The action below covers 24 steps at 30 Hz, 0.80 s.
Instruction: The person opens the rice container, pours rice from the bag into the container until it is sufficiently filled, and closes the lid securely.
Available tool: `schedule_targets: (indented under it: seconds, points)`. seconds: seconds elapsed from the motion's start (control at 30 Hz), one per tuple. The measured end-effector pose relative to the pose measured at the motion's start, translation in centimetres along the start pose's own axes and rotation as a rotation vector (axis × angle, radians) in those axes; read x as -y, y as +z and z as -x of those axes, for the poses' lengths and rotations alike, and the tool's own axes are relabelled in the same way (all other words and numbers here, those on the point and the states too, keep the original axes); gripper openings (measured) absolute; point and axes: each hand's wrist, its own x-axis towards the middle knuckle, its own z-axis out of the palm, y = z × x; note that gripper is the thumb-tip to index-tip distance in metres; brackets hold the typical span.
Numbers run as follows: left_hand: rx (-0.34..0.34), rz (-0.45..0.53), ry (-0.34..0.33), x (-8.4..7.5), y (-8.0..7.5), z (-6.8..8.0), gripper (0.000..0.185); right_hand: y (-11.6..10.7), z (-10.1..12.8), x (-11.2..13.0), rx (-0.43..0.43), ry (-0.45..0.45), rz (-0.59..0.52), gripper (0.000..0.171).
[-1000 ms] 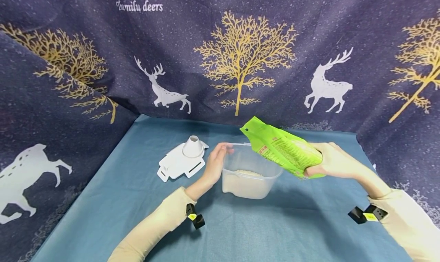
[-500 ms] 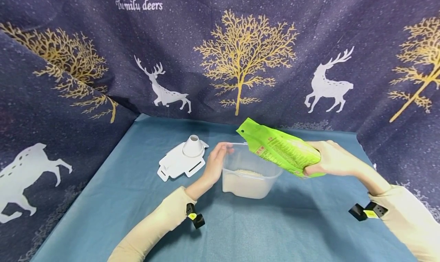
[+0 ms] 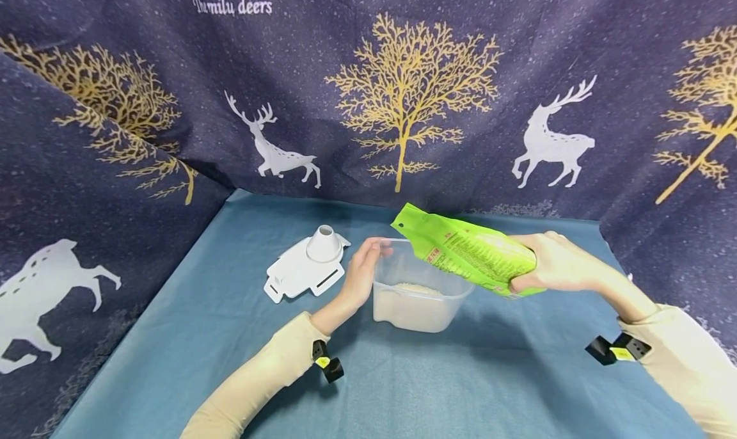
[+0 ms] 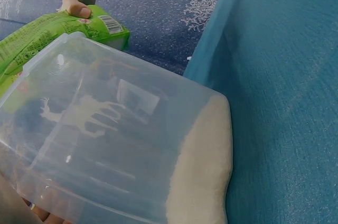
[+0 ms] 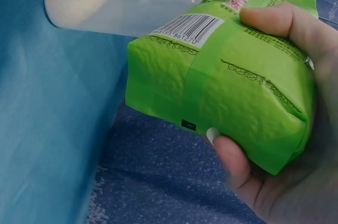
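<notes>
Behind the clear plastic bin hangs a navy fabric backdrop (image 3: 322, 36) printed with white deer and golden trees. Under the bin, and spreading out on every side of it, is the surface (image 3: 403, 388), covered in teal cloth. My cream sleeves (image 3: 259, 381) come toward the bin from its near side, one to the left and one to the right. The clear plastic bin (image 3: 397, 314) itself stands upright and open-topped. Above the bin's right part I hold a green printed bag (image 3: 466, 250) tilted, its punched end out over the opening. To the left of the bin a white plastic panel with a cone-shaped spout (image 3: 305, 269) lies flat, cone upward. My right hand (image 3: 555, 263), to the right of the bin, grips the bag round its base end; my left hand (image 3: 359, 272) holds the bin by its left rim and wall. Pale grain (image 4: 198, 171) covers the bottom of the bin. A black wrist camera (image 3: 327, 362) sits on my left cuff, near side of the bin. Smallest is the bag's barcode (image 5: 191, 27), on the bag's bin-facing part.
</notes>
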Motion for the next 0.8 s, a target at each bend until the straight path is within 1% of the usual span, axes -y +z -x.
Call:
schedule_targets:
  seconds: [0.2, 0.43, 0.6, 0.8]
  points:
    - [0.002, 0.005, 0.009, -0.07, -0.02, 0.01, 0.036, -0.23, -0.13, 0.32, 0.012, -0.002, 0.012, 0.042]
    - [0.011, 0.022, 0.031, 0.04, 0.05, 0.00, 0.036, -0.25, -0.23, 0.70, -0.015, 0.008, 0.086, 0.040]
    - [0.006, 0.022, 0.032, 0.09, 0.19, -0.03, 0.036, -0.16, -0.06, 0.76, -0.006, 0.032, 0.075, 0.043]
    - [0.011, 0.046, 0.043, 0.16, 0.16, -0.06, 0.037, -0.06, 0.14, 0.67, -0.022, 0.013, 0.065, 0.043]
